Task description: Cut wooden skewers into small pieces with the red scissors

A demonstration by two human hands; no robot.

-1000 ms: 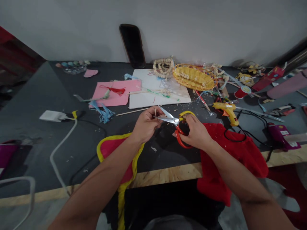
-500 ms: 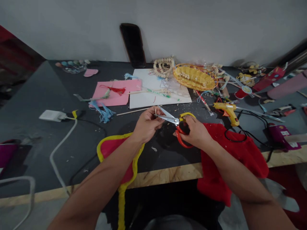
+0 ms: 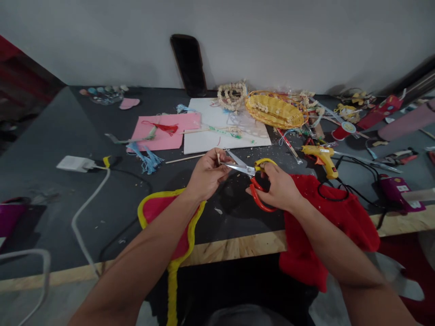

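My right hand [image 3: 277, 185] is closed around the handles of a pair of scissors [image 3: 249, 170], one loop yellow and the other red. The scissor blades are apart and point left, their tips close to the fingers of my left hand [image 3: 209, 174]. That left hand is closed in a pinch on a small pale stick [image 3: 218, 158]; most of it is hidden by the fingers. Both hands hover above the dark tabletop. Beyond them lie a white board [image 3: 200, 141] and a pink sheet [image 3: 176, 139] with a red tassel [image 3: 166, 128] on it.
A yellow wicker basket [image 3: 277, 109] stands at the back, and a phone [image 3: 189, 63] leans on the wall. To the right are a yellow glue gun [image 3: 322, 158] with its cord and a red cloth [image 3: 326, 213] over the edge. A yellow-trimmed pink piece [image 3: 159, 208] lies under my left forearm.
My left fingers have turned slightly, and the pale stick now shows as a short upright tip. The scissor blades have shifted a little and stay apart.
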